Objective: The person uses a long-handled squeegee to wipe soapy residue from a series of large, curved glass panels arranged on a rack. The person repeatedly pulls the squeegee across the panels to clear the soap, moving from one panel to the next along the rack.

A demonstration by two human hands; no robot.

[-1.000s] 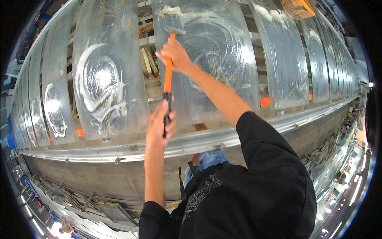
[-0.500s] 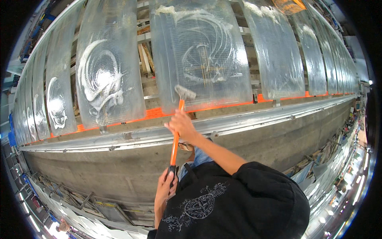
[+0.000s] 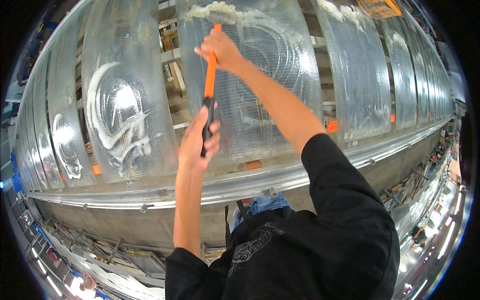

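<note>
A long-handled tool [image 3: 211,72] with an orange shaft, a black grip and a wide, pale head slants away from me over a translucent, wet-looking panel [image 3: 240,142]. Its head lies at the panel's far end, beside thick whitish, foamy matter [image 3: 245,15]; whether it is a brush or a spreader I cannot tell. My right hand [image 3: 220,50] is closed round the orange shaft just below the head. Lower down, my left hand [image 3: 199,132] wraps the black grip. White swirls streak the panel's surface under my right forearm.
More such panels lie in a row on both sides, including one at the left [image 3: 122,100] with white swirls and one at the right [image 3: 357,75]. Slats show in the gaps between them. A metal rail [image 3: 230,190] runs along their near ends, above a concrete floor [image 3: 340,186].
The tool's head has gone from the panel's near end to its far end. Both my hands have moved forward with it, arms stretched out over the panel.
</note>
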